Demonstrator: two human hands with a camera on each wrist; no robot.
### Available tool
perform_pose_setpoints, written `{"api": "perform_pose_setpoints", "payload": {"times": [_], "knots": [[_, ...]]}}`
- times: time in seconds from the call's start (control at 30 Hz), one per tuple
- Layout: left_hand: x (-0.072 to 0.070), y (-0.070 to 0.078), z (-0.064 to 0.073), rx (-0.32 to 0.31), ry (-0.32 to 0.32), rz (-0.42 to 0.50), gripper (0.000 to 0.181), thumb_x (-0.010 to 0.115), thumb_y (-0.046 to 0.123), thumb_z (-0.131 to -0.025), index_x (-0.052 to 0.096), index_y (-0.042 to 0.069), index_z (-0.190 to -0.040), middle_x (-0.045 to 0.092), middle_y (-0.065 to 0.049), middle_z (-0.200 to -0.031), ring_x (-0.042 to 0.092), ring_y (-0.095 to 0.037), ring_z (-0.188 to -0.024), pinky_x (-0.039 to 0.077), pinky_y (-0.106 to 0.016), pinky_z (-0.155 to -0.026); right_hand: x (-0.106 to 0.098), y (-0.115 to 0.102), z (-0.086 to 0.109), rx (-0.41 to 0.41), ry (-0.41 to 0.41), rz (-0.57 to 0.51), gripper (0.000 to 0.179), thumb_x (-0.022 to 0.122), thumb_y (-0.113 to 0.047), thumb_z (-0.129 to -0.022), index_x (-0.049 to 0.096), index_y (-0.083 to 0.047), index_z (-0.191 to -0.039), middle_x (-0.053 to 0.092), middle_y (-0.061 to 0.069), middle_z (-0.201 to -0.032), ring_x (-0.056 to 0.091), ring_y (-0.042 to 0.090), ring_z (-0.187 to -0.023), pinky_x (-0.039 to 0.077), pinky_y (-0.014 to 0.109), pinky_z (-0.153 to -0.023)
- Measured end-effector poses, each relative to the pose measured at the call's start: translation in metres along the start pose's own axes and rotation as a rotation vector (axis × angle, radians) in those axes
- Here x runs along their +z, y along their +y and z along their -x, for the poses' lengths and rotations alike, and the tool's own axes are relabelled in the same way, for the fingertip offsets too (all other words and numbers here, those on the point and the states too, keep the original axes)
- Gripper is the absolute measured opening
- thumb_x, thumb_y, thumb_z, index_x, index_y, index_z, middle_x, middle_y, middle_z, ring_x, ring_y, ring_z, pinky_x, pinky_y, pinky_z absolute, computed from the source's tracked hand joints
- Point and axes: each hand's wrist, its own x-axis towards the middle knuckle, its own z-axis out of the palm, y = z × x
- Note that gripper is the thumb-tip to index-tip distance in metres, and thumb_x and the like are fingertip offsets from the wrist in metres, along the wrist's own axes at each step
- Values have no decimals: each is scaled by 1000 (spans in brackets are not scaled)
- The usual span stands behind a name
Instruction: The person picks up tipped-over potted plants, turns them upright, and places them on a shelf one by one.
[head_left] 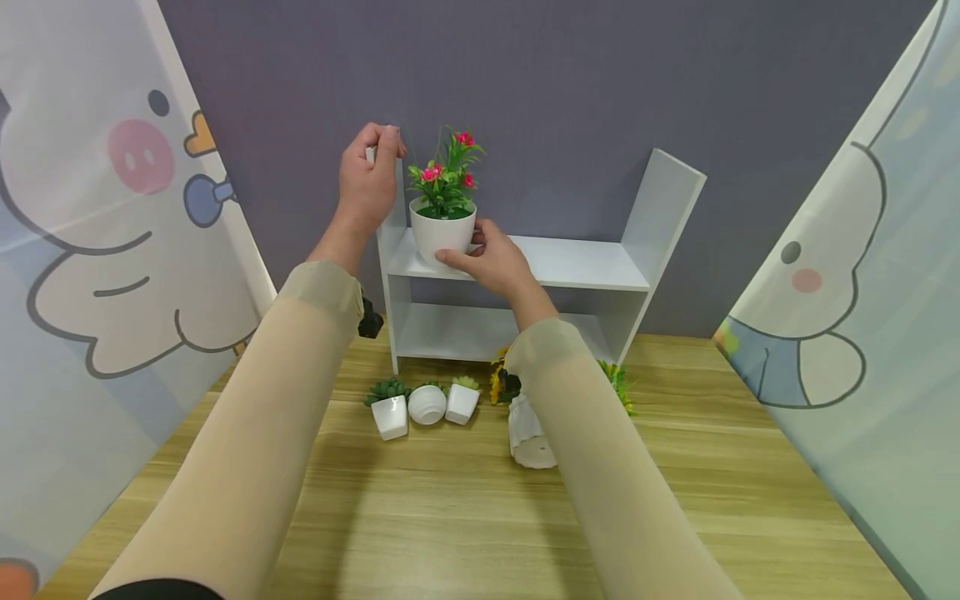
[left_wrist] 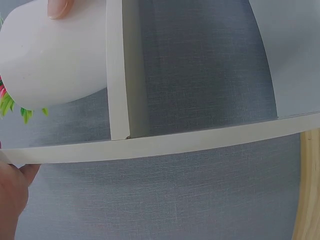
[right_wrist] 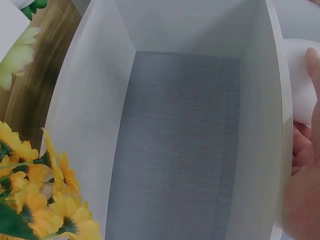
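Flowerpot (head_left: 441,233) with pink blooms (head_left: 432,172) sits at the left end of the upper board (head_left: 562,255) of the shelf (head_left: 662,208) — right hand (head_left: 501,261) gripping its side, thumb (head_left: 454,258) in front, left hand (head_left: 367,179) curled around the top of the left side panel (head_left: 393,221) — while three small white pots (head_left: 427,406) lie on the surface (head_left: 450,517) below.

Left hand (head_left: 367,179): I grip the shelf's (head_left: 577,262) left side.
Right hand (head_left: 501,262): gripping, at the shelf's front.
Arms (head_left: 247,400): outstretched.
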Motion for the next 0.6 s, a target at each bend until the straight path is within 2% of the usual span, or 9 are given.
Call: {"api": "perform_pose_setpoints", "payload": {"times": [0.13,0.47,0.6], "knots": [[-1,0,0,-6,-2,-14,30,51,36,-117,59,27,-90,57,12,-97,41,-10,-78,33,-29,-74,1,-1,0,5,5,5,97,82,-62,-93,38,-16,-166,60,7,-154,60,26,-137,54,48,-113],[0,-1,-1,-9,-5,-26,29,51,37,-117,60,27,-91,58,12,-99,51,-9,-94,36,-28,-83,2,-2,1,21,16,12,97,82,-63,-93,38,-17,-166,58,6,-157,59,26,-139,54,48,-114],[-1,-1,-2,-18,-8,-33,28,51,38,-117,59,27,-92,57,12,-99,51,-9,-95,36,-29,-83,2,-3,1,30,14,16,98,83,-63,-92,38,-18,-166,58,6,-157,59,26,-139,54,49,-114]]}}
